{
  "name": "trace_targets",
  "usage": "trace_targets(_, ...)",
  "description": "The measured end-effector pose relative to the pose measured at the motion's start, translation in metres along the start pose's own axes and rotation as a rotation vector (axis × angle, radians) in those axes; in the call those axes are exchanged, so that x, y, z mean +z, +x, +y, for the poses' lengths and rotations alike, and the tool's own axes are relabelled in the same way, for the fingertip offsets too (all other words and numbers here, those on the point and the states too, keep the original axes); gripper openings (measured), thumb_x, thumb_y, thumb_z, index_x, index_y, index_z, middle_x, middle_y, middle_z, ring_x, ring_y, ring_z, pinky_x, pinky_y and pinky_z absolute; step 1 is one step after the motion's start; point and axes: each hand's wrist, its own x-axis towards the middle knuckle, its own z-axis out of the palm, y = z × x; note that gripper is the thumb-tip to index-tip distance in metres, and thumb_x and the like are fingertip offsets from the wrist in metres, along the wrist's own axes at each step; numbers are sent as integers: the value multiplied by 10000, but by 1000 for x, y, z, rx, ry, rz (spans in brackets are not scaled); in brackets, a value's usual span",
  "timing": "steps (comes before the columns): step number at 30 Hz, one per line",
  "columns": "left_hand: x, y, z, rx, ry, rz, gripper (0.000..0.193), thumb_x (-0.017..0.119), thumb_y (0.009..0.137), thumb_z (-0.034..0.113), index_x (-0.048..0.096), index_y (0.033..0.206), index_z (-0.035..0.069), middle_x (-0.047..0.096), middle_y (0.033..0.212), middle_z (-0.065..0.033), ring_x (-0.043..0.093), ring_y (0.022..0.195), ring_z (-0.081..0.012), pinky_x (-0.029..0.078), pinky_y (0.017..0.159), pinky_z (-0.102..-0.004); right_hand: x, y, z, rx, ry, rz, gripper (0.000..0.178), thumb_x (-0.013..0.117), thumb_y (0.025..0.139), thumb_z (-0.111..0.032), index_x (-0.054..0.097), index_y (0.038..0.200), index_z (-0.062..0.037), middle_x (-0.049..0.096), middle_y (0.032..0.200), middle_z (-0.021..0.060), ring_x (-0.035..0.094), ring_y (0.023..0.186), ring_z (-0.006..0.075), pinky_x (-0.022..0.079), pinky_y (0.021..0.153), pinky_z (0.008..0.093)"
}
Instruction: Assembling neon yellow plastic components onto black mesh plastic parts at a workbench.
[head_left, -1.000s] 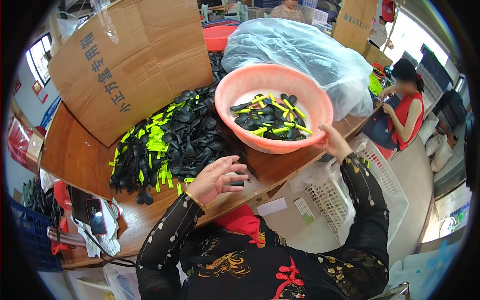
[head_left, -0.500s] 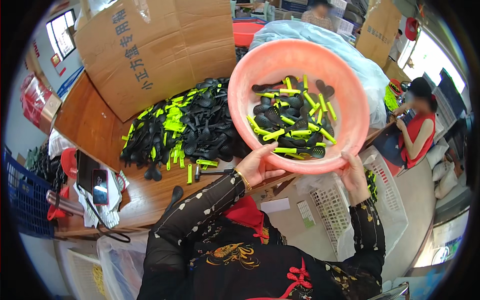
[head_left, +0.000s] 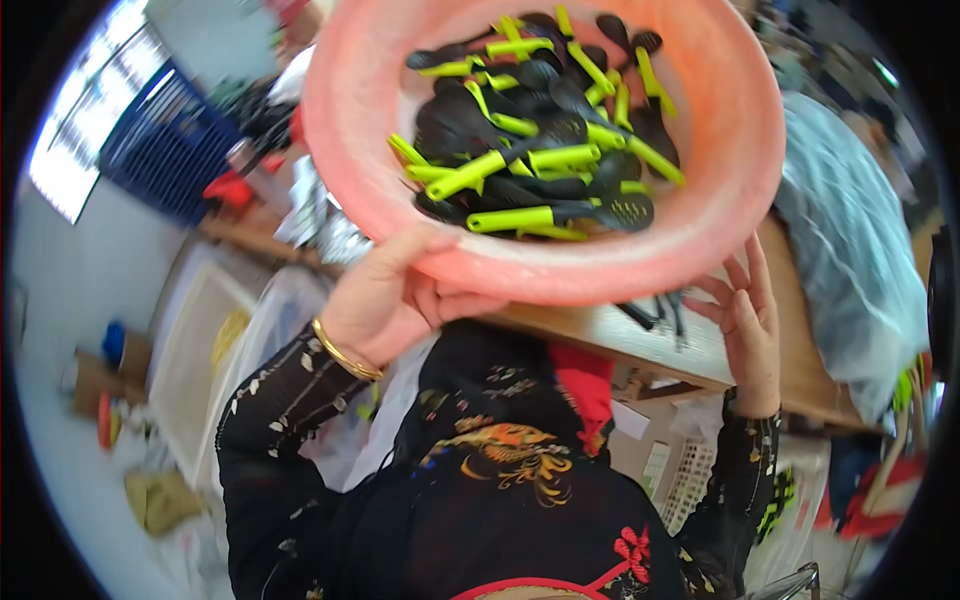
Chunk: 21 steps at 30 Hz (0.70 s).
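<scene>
Wood surface (head_left: 800, 345) shows below, w/ a pale-blue plastic bag (head_left: 855, 255) on the R and a dark-blue crate (head_left: 165, 145) off to the L; bkgd blurry. Pink basin (head_left: 570, 275), w/ a heap of black utensils w/ lime handles (head_left: 565, 158), is up in front of the person, apparently off the surface. Main risk IMO: basin tips or slips b/c support looks uneven L vs. R; utensils nearest the rim could then spill. L hand (head_left: 390, 295): grip closed on rim, thumb on top, fingers under. R hand (head_left: 748, 325): grip approx. half open by R rim; can't tell if touching.
</scene>
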Motion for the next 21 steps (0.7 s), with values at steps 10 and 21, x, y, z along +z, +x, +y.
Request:
trace_targets(10,-146,-283,-6,638,30,629,273,570,1052,168,603,1224,-41,706,1241,-227,719,1151,-327,578,1064,-482,-58,24,152,143,-45,156,531,567,1101,-235,428,1595,-98,547,1548,103,602,1275,162,492,1045,311)
trace_targets(21,-358,-437,-127,978,-283,1300,114,632,964,56,570,1039,-3,714,1065,-183,730,1060,-406,608,1000,-576,-90,35,223,-36,-73,398,413,538,1115,-214,548,1487,-35,640,1439,131,631,1221,164,470,1056,297)
